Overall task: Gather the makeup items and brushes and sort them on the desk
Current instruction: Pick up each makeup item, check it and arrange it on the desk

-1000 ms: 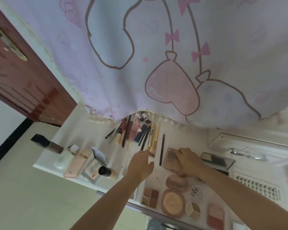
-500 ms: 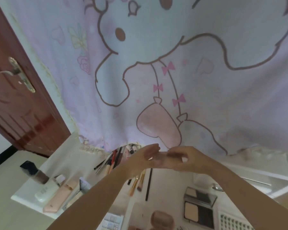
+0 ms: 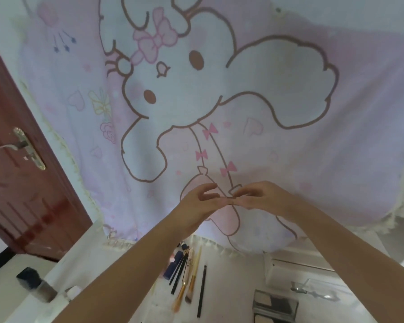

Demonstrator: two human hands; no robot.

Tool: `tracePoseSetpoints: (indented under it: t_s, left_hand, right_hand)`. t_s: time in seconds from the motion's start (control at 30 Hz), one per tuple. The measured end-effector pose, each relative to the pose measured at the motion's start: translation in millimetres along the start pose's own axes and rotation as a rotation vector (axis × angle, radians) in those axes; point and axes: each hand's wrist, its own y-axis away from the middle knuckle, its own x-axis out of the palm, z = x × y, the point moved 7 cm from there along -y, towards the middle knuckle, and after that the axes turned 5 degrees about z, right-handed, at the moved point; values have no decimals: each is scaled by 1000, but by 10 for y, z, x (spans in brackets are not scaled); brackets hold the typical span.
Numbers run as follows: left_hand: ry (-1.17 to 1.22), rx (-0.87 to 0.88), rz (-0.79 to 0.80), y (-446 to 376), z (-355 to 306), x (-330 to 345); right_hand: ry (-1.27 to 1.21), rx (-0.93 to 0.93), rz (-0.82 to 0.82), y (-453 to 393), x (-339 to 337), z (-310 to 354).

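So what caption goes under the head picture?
Both hands meet, fingertips touching, before the bunny curtain, above brushes on the desk.

Makeup brushes and pencils (image 3: 187,273) lie side by side on the white desk (image 3: 231,283), tips pointing near, a lone black pencil (image 3: 201,291) just right of them. An open compact (image 3: 275,305) rests farther right.

On the desk (image 3: 231,287) a row of brushes (image 3: 191,276) and pencils (image 3: 202,290) lies below the curtain (image 3: 289,113). Right of the brushes sits an open compact (image 3: 275,305); far left of them, at the desk's edge, lies a bottle (image 3: 36,285). Both hands, left (image 3: 196,203) and right (image 3: 264,199), meet above the brushes, before the curtain. The door (image 3: 21,183) stands left of the curtain.
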Motion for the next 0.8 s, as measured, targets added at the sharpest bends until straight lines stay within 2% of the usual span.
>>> tracePoseSetpoints:
  t_s: [0.13,0.23,0.37,0.47,0.53,0.7,0.8]
  left_hand:
    - [151,-29,-30,-62,-68,41]
    - [135,-27,31,-73,-143,109]
    - [108,22,-109,-42,-237,33]
    - [19,63,-131,-4,-257,24]
    - [-28,96,-110,24,-253,51]
    - [-39,166,-24,27,-203,33]
    - [-118,113,58,67,-64,5]
  right_hand:
    - [-44,-46,-122,-44,-141,99]
    - [-34,-89,-200,-27,-219,145]
    - [-82,-156,-198,18,-230,214]
    - [-96,-195,-204,37,-236,236]
    - [-174,-182,-249,53,-266,197]
    - [-268,-113,-229,31,-257,124]
    - [-376,3,-207,-25,-234,-25]
